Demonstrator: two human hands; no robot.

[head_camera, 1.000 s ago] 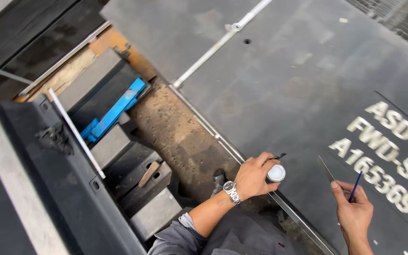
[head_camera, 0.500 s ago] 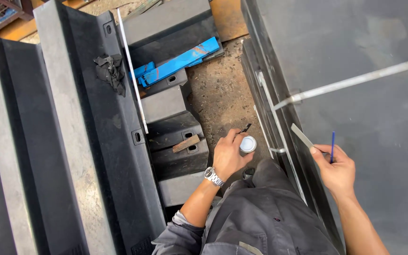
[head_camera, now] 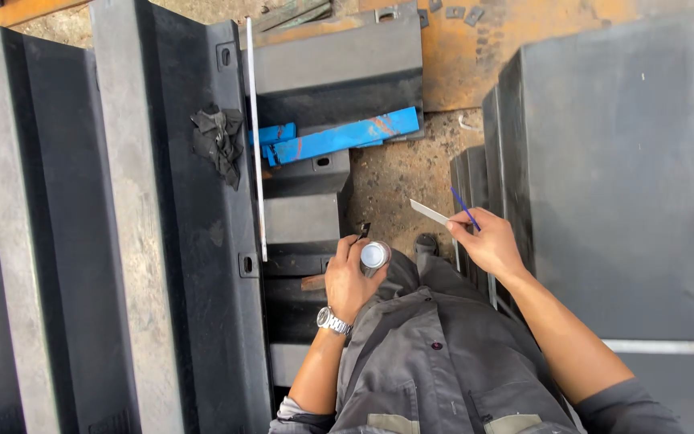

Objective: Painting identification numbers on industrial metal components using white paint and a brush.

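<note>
My left hand, with a metal watch on the wrist, grips a small round white-capped container together with a short black piece. My right hand pinches a thin blue brush and a flat grey metal strip. Both hands are raised in front of my grey work clothes, above gravel ground and stacked dark steel parts. The two hands are apart, about a hand's width from each other.
Long dark steel channels lie to the left, with a black rag on one. A thin white rod leans along them. Blue bars rest on grey steel blocks. A large dark steel plate stands at right.
The view has swung away from the lettered plate toward the stacked channels. Both hands kept their hold and now sit closer to my body, over the gravel gap.
</note>
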